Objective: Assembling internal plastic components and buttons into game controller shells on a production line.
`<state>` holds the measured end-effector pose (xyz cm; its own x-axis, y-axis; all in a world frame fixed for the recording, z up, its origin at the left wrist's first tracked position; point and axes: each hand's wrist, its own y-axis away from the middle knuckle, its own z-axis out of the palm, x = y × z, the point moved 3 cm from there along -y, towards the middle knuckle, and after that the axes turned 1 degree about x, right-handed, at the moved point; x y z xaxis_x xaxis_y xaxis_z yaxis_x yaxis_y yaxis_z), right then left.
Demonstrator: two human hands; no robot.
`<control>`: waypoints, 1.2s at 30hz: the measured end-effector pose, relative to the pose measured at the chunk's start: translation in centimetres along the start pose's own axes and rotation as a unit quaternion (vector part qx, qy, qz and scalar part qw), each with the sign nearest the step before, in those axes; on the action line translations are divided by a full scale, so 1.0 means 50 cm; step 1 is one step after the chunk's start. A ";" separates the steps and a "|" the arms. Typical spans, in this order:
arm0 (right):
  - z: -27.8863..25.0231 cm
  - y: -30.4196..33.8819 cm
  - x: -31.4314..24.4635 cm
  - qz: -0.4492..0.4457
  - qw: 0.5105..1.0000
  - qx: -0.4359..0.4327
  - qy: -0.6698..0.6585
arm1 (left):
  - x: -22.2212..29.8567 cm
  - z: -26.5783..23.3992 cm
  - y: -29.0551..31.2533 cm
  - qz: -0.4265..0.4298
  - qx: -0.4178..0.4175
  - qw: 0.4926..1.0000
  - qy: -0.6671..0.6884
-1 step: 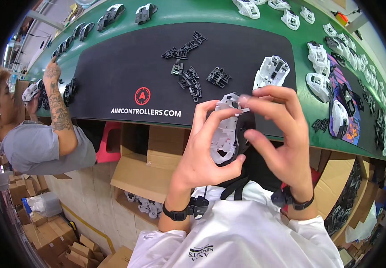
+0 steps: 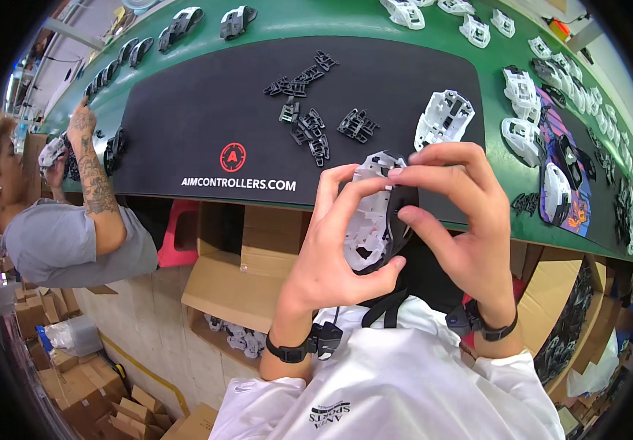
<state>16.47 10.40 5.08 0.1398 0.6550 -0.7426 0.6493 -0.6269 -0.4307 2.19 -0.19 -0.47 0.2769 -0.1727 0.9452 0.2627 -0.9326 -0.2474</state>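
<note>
Above my lap at the table's near edge is a computer mouse shell (image 2: 366,224), white inside with a black side along its right. My left hand (image 2: 329,253) is closed around it, fingers over the upper left and thumb at the bottom end. My right hand (image 2: 463,213) curls at the shell's upper right, index fingertip against the top edge and thumb by the black side. Whether a small part sits between those fingertips is hidden. Just beyond my right hand, another white shell (image 2: 444,119) lies on the black mat (image 2: 206,95).
Clusters of small black plastic parts (image 2: 312,136) lie mid-mat. White shells (image 2: 523,141) line the green table (image 2: 498,88) at right; dark shells (image 2: 181,28) stand at far left. Cardboard boxes (image 2: 232,286) sit beneath. A co-worker (image 2: 67,235) at left holds a white shell.
My right fingers have settled onto the shell's upper edge, the index fingertip slightly lower and less blurred. My left hand and the shell stay in place.
</note>
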 end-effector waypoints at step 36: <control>-0.016 0.075 0.069 0.192 0.899 -0.057 -0.390 | 0.028 0.007 -0.005 -0.005 -0.065 0.996 -0.066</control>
<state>19.99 10.67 1.33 -0.1672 -0.1225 -0.9783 0.7438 -0.6669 -0.0436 2.84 -0.08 0.84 0.3965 -0.1281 0.9091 0.1471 -0.9686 -0.2006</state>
